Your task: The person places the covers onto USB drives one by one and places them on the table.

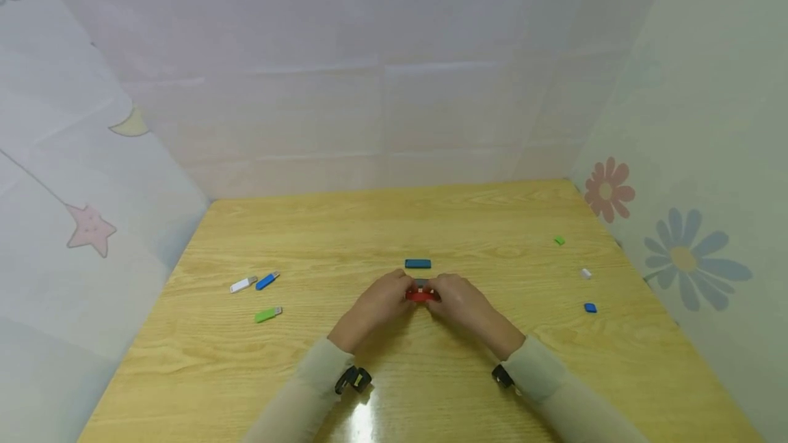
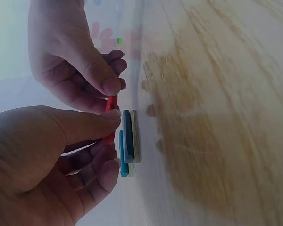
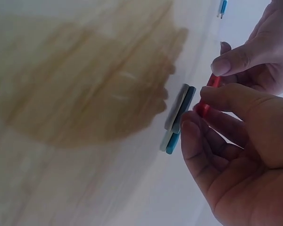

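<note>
1. Red drive [image 1: 421,296]: pinched at both ends between your two hands, held low over the counter [image 1: 394,224]. Your left hand [image 1: 382,301] takes one end between thumb and curled fingers [image 2: 96,126]; your right hand [image 1: 463,303] takes the other end the same way, fingers [image 3: 228,60] narrow on it. Keep both pinches near the ends, so that the seam in the middle stays bare, and pull or push straight along its length, not at an angle.

2. Grey piece [image 1: 421,283]: just beyond your fingertips, lying flat on the counter. In the wrist views it seems to lie hard against a dark blue piece, but whether they touch I cannot tell. It is the nearest obstacle; lift the red drive slightly so that your knuckles do not nudge it.

3. Dark blue drive [image 1: 418,264]: a little farther beyond the fingers, flat, clear of your hands.

4. Blue drive [image 1: 267,281] and white drive [image 1: 243,284]: well off to the left of your left hand, side by side, metal plugs showing.

5. Green drive [image 1: 268,314]: left of your left hand, nearer you than that pair, plug bare.

6. Small blue cap [image 1: 590,307], white cap [image 1: 586,273], green cap [image 1: 559,240]: well off to the right of your right hand, apart from one another. None lies in your way.
</note>
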Motion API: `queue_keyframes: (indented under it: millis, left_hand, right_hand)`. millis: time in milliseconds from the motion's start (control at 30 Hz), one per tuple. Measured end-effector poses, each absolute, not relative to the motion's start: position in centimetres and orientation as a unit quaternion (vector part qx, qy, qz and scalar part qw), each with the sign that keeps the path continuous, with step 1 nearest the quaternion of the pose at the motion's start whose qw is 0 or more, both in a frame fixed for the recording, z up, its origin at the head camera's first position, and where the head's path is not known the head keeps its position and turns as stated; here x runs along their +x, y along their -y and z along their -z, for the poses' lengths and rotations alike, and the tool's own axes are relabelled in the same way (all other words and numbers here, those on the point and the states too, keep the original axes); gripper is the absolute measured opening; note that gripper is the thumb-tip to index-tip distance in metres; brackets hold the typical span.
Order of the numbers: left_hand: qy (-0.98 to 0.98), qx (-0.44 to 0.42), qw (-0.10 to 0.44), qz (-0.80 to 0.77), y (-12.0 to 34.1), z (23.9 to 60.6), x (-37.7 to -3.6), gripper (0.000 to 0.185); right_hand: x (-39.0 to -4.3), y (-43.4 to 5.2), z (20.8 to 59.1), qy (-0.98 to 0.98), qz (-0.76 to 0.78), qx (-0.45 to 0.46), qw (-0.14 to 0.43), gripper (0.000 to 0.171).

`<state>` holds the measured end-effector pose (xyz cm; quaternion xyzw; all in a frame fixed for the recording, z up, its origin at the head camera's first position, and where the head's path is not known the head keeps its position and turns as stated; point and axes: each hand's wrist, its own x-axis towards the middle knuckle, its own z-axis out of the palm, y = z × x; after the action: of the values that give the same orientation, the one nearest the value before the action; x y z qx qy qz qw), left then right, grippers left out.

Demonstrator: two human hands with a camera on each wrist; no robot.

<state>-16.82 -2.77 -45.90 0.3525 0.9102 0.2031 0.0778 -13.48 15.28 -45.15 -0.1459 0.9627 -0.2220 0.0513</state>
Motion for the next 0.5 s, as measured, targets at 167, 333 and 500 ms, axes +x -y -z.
queue_keyframes:
  millis: [167,333,500]
  left_hand:
    - [-0.914,0.350,0.077,-0.191,2.61,46.17,-16.72,0.011]
    - [-0.915,0.359,0.072,-0.167,2.48,46.35,-16.75,0.008]
    - [-0.913,0.372,0.062,-0.154,2.34,46.71,-16.87,0.007]
  right_hand:
    - [-13.30,-15.18,45.37,-0.963,0.222,-0.146,0.052,0.009]
    - [-13.21,-15.15,45.66,-0.966,0.207,-0.148,0.055,0.008]
    - [-13.26,-15.14,45.83,-0.965,0.201,-0.156,0.056,0.009]
